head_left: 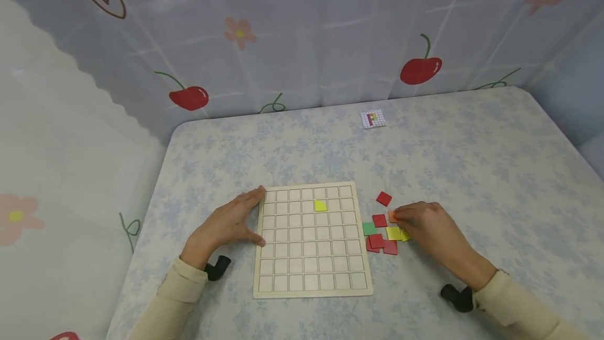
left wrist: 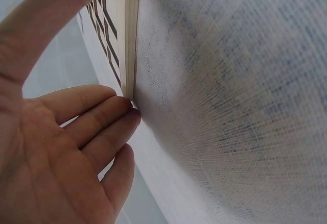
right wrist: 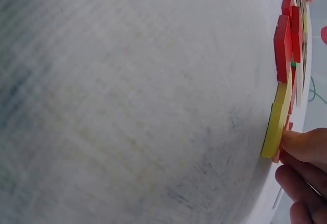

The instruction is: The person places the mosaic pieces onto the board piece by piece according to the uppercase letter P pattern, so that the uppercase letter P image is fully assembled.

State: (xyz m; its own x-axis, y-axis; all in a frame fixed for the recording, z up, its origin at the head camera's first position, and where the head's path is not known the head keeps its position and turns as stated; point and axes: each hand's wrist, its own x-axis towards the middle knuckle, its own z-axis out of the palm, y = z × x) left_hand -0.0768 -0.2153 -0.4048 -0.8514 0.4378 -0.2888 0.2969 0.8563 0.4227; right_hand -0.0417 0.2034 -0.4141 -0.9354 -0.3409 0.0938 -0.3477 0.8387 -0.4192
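Note:
A pale wooden grid board (head_left: 302,264) lies flat, with one yellow tile (head_left: 320,205) with a rounded corner in an upper cell. My left hand (head_left: 228,223) spreads its thumb and fingers along the board's left edge; in the left wrist view its fairly straight fingertips (left wrist: 122,101) touch the board's side (left wrist: 131,40). Right of the board, my right hand (head_left: 431,230) pinches an orange tile (head_left: 392,216), mostly hidden by the fingers. Close under that hand lie yellow tiles (head_left: 394,233). Beside them are several red tiles (head_left: 379,220) and a green tile (head_left: 368,229).
A small pattern card (head_left: 373,118) with a coloured grid lies near the table's far edge. One red tile (head_left: 384,198) sits apart, above the pile. Behind the table (head_left: 472,172) hangs a printed curtain (head_left: 306,41). Black wrist-camera mounts (head_left: 456,298) sit by both cuffs.

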